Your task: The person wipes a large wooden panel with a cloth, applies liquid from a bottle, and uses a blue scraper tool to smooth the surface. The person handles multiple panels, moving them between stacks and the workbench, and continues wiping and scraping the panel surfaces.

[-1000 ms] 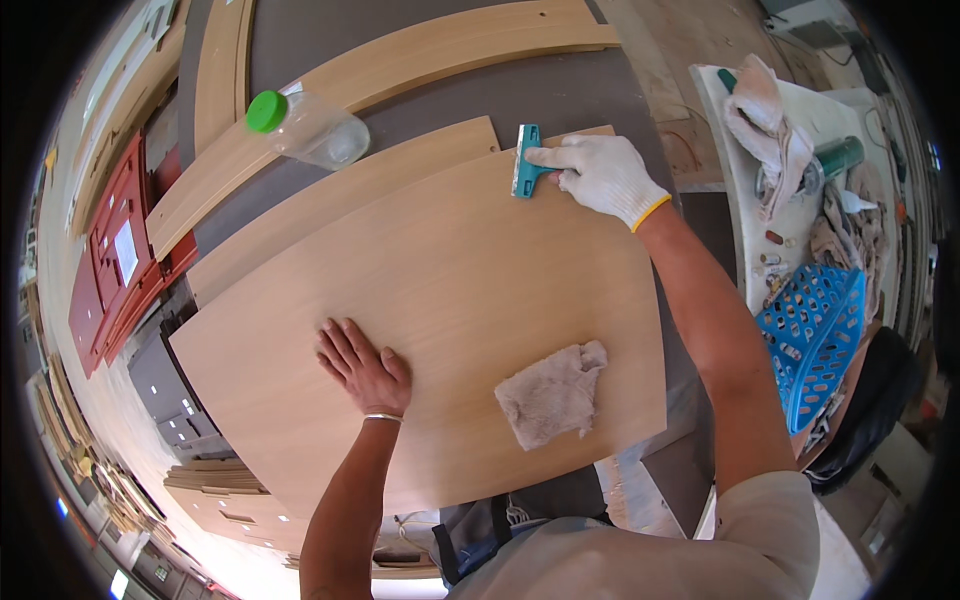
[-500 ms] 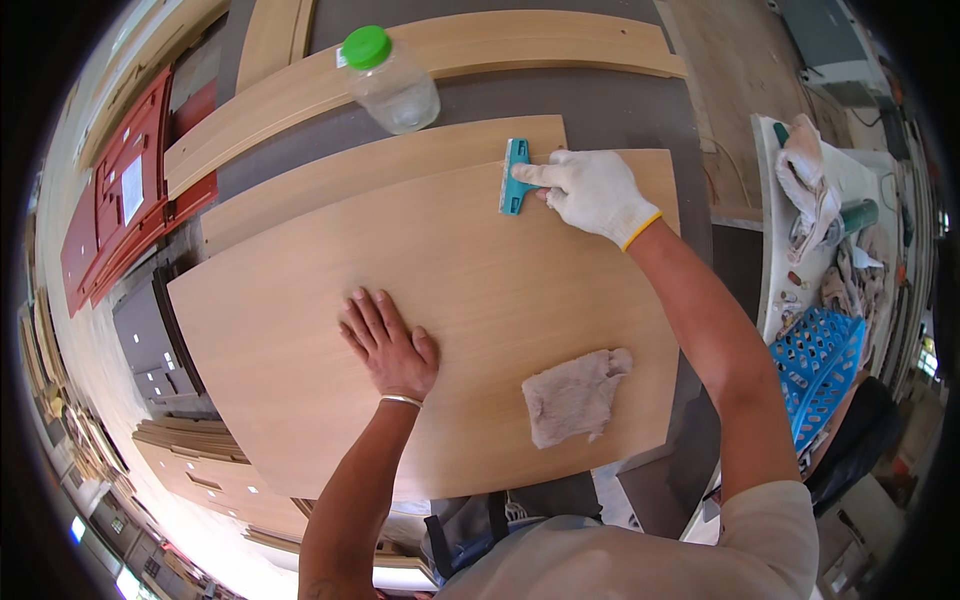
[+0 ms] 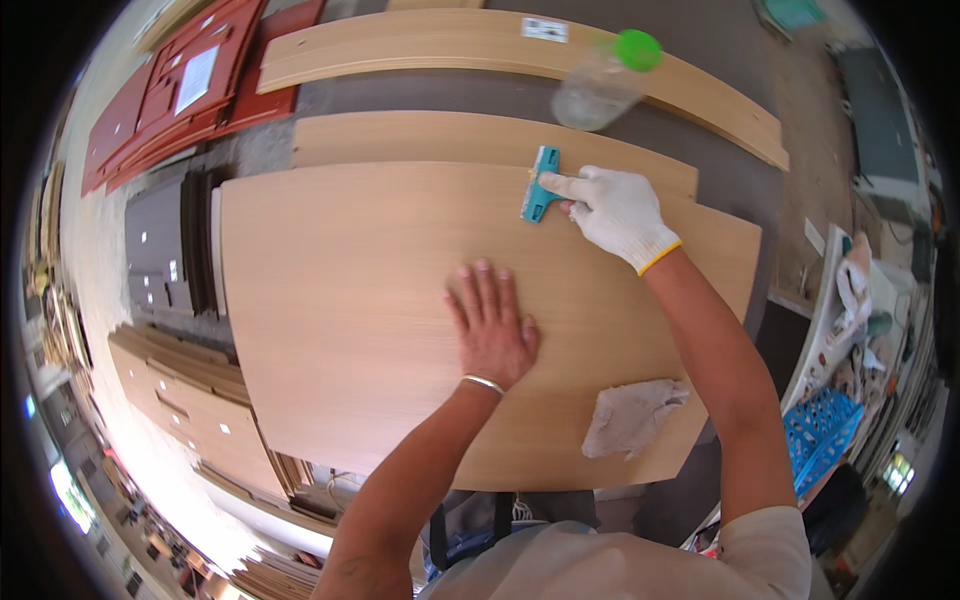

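1. We reach both arms forward from the lower edge, the left arm slanting inward and the right arm bent at the elbow.
2. Our bare left hand (image 3: 497, 340) is open, palm down, fingers spread on the large, light-brown wooden panel (image 3: 350, 330).
3. Our right hand (image 3: 622, 213), in a white knitted glove with a yellow cuff, grips a teal plastic scraper (image 3: 541, 186), index finger extended along it, at the panel's far edge; we cannot tell whether its blade touches.
4. Beyond lies 1 narrower light-brown panel (image 3: 430, 137) on the dark counter (image 3: 410, 95).
5. A clear jar with a green lid (image 3: 600, 90) is beyond the scraper.
6. A crumpled beige cloth (image 3: 632, 418) lies on the large panel, right of our left hand.
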The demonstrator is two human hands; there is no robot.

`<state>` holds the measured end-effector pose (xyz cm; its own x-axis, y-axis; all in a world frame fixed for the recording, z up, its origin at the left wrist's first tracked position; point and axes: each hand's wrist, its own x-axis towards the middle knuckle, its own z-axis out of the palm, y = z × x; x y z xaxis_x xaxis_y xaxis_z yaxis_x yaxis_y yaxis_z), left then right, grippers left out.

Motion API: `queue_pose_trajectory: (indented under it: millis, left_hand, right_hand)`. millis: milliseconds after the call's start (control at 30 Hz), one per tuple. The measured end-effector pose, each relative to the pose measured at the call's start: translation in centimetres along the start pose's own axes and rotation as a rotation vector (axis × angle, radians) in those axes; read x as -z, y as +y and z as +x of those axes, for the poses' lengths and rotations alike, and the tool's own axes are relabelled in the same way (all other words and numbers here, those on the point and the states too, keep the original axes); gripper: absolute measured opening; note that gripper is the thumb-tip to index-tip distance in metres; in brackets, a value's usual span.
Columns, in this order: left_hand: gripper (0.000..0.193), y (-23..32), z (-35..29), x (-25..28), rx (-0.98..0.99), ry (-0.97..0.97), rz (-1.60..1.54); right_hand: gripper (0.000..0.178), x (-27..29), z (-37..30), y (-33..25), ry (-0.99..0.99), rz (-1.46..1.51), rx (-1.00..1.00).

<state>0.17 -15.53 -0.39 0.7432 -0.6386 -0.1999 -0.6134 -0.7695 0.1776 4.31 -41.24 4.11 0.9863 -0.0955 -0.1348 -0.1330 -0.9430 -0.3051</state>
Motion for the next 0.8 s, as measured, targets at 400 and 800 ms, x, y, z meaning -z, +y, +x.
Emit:
queue_pose_trajectory:
  millis: [400,800]
  left_hand:
    - [0.072,-1.0,-0.1,-0.7,-0.051,0.024,-0.239]
    - [0.069,-2.2,-0.4,-0.1,-0.180,-0.078,-0.305]
  right_hand:
    - [0.038,-3.4,11.4,-13.6,0.070,0.061,0.138]
    - [0.033,-4.9,22.8,-27.4,-0.133,-0.043,0.143]
